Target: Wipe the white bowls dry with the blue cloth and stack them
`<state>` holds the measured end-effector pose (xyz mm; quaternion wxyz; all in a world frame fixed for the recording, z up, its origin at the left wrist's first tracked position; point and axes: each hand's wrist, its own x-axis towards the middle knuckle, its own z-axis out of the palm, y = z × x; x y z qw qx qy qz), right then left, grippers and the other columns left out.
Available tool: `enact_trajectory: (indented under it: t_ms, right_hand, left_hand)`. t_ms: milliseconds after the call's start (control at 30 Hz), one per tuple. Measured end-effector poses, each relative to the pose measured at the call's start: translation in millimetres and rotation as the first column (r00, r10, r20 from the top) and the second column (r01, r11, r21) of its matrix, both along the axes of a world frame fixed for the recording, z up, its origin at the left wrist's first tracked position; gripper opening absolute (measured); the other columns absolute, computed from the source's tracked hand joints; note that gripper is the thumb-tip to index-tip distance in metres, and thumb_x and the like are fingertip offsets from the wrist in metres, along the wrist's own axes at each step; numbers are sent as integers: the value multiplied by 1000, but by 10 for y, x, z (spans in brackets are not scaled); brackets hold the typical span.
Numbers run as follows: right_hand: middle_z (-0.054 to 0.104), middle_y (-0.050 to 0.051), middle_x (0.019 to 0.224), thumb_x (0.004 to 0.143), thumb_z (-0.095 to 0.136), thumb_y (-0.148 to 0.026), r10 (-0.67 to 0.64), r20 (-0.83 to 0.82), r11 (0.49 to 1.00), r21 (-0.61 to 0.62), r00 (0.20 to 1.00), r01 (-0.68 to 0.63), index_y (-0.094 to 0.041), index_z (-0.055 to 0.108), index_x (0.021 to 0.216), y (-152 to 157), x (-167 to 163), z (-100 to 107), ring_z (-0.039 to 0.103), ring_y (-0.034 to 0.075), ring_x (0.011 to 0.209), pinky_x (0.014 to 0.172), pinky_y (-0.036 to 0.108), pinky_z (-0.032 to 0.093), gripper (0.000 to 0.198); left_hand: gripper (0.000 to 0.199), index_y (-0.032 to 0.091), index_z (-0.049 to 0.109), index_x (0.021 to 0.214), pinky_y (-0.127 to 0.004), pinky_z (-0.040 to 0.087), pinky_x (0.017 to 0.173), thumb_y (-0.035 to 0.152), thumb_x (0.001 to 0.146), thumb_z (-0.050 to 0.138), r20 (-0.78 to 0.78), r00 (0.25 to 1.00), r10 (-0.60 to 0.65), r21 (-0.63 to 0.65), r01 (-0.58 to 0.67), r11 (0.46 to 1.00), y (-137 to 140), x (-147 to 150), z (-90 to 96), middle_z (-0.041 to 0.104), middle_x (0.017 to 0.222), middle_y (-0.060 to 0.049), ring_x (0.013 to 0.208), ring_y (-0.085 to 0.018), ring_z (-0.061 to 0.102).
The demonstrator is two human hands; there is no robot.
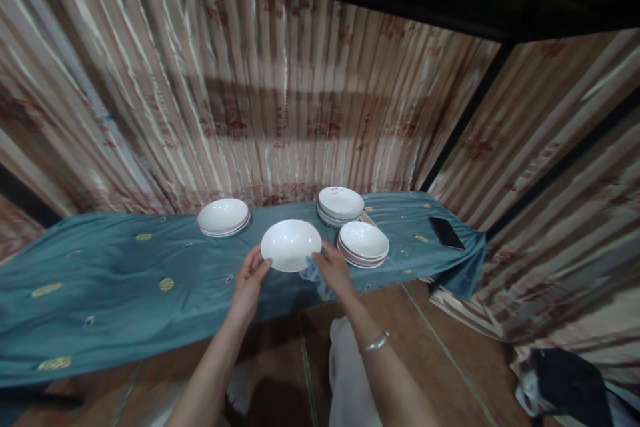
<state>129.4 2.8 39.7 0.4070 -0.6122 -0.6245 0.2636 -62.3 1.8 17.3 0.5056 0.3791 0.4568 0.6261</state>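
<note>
A white bowl (291, 243), shallow and glossy inside, is held up between both hands over the table's front part. My left hand (251, 270) grips its left rim, thumb on the near edge. My right hand (332, 268) pinches the right rim and also has a light blue cloth (312, 273) bunched under its fingers against the bowl. Just right of that hand stands a stack of white bowls (363, 242), some red-rimmed. Behind it is a taller stack of white dishes (341, 203), the top one with a floral print. At the left sits a small stack of red-rimmed bowls (223, 217).
A teal patterned cloth covers the long table (125, 280). Chopsticks (367, 219) lie beside the right stacks, and a black phone (446, 232) rests near the right end. Pleated curtains (280, 93) hang behind. A dark bag (570, 383) is on the floor at right.
</note>
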Motion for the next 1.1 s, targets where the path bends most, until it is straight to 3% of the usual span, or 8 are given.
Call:
enact_trajectory:
  t_ms: [100, 233, 467, 667, 800, 1100]
  right_hand:
    - [58, -4, 54, 80, 45, -27, 9, -72, 1000, 28, 997, -7, -16, 64, 107, -90, 363, 140, 51, 13, 50, 51, 20, 40, 35]
    - [60, -2, 54, 78, 47, -31, -51, -81, 997, 59, 995, 56, -13, 65, 112, -173, 935, 305, 51, 13, 50, 52, 21, 41, 42]
    - [72, 2, 72, 76, 51, -26, -134, 73, 991, 29, 988, 132, -15, 69, 109, -106, 1708, 483, 64, 20, 69, 67, 27, 50, 39]
    - [75, 5, 87, 76, 50, -19, -111, 115, 993, -28, 987, 115, -15, 71, 106, 73, 1956, 290, 67, 21, 78, 76, 29, 51, 37]
    - [75, 4, 86, 76, 51, -18, -69, 156, 996, -52, 985, 78, -14, 72, 104, 154, 2016, 149, 67, 20, 78, 75, 28, 51, 36]
    - [75, 6, 97, 78, 52, -19, -17, 272, 995, -89, 962, 43, -16, 71, 107, 254, 2094, 89, 68, 22, 85, 75, 26, 50, 35]
  left_hand:
    - [61, 18, 59, 114, -43, 43, 99, 41, 60, 77, 11, 996, -85, 50, 84, 995, -27, 310, 216, 66, 119, -11, 114, -27, 58]
    - [59, 19, 58, 116, -42, 42, 100, 36, 62, 76, 27, 975, -219, 120, 215, 969, -25, 798, 377, 62, 126, -12, 114, -26, 59]
    - [65, 19, 58, 123, -40, 36, 106, 32, 62, 76, -36, 934, -355, 114, 357, 927, 111, 1464, 317, 56, 136, -10, 131, -27, 44]
    - [65, 19, 62, 120, -42, 28, 111, 32, 59, 79, -183, 933, -311, 123, 335, 934, 292, 1665, 68, 56, 135, -9, 132, -29, 42]
    - [64, 17, 65, 114, -44, 22, 113, 29, 54, 80, -244, 935, -256, 70, 280, 957, 373, 1698, -77, 53, 137, -11, 135, -32, 37]
    - [62, 19, 66, 113, -44, 22, 113, 31, 53, 79, -338, 912, -232, 46, 262, 964, 441, 1770, -231, 54, 136, -10, 134, -33, 37]
